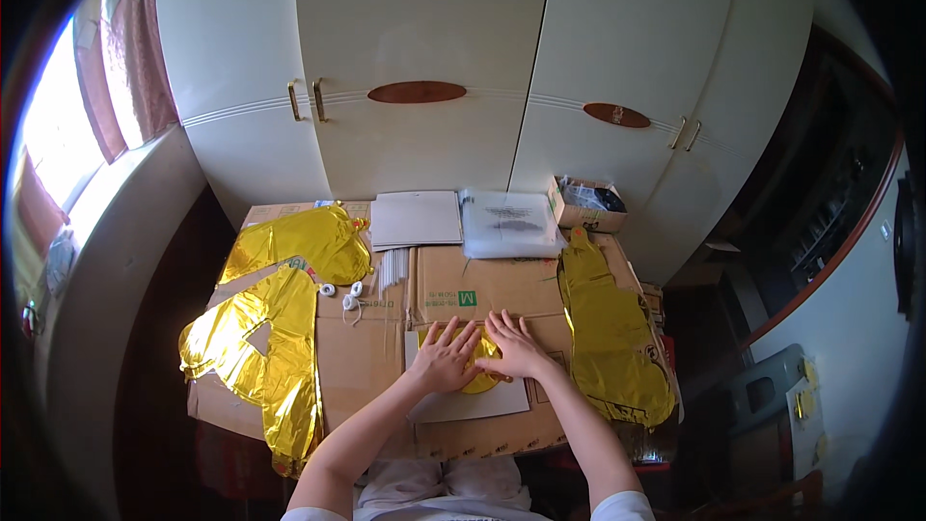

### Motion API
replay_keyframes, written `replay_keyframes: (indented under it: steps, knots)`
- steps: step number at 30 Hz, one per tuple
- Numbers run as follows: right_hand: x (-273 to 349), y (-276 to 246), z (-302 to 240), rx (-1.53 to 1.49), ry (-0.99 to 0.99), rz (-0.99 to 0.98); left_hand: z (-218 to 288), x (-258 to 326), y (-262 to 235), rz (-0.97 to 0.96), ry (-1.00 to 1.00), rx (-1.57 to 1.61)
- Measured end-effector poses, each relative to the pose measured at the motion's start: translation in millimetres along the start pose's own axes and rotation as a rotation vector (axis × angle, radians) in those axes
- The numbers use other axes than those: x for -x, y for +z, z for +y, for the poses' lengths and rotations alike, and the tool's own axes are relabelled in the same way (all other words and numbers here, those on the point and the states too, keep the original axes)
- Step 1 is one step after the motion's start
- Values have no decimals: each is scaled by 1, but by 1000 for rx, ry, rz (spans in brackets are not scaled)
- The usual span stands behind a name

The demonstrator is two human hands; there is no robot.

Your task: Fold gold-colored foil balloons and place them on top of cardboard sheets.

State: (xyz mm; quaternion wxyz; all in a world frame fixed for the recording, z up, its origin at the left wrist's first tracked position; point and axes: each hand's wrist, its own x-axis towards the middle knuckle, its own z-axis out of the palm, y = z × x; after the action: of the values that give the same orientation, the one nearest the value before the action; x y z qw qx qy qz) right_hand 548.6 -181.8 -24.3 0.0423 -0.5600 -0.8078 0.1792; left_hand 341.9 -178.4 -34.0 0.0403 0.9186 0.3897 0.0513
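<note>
Head view: both hands lie flat, fingers spread, low in the centre of the frame, pressing a small gold foil piece onto a white sheet. Left hand covers the foil's left part and right hand its upper right; the fingertips nearly meet, and neither hand grips anything. Only a sliver of foil shows between and below the palms. The sheet rests on flattened cardboard that serves as the work surface, its near edge just below the sheet, close to the person's lap. To the left, two large gold foil balloons sprawl over the cardboard's left edge, one hanging past it at lower left; a white earphone cord lies between them and the hands. To the right, another gold balloon runs along the right edge, just beside the right forearm. Bare cardboard remains above the hands and to their left. Farther up lie a grey pad, a clear plastic packet and a small open box. Behind stand white wardrobe doors with brass handles; a bright window fills the upper left, and dark floor falls away on both sides.
</note>
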Motion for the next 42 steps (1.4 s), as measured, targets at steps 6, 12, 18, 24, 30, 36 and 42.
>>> replay_keyframes:
  steps: [6,12,18,24,30,36,42]
  knots:
    - [11,-9,-3,57,-14,-107,-3,-1,3,-12,20,-29]
    - [15,-11,-2,51,33,-155,-3,-1,4,-31,20,-43]
    - [16,-13,-3,37,73,-208,-4,-2,3,-47,22,-42]
    - [24,-12,13,-34,-23,-138,-3,-1,-1,-77,9,-37]
    - [41,-1,-23,321,-241,163,-6,-2,6,-23,36,-18]
    - [65,20,-36,423,-232,133,-4,0,6,-4,36,-12]
    - [74,23,-30,313,-234,143,-6,0,12,21,25,-34]
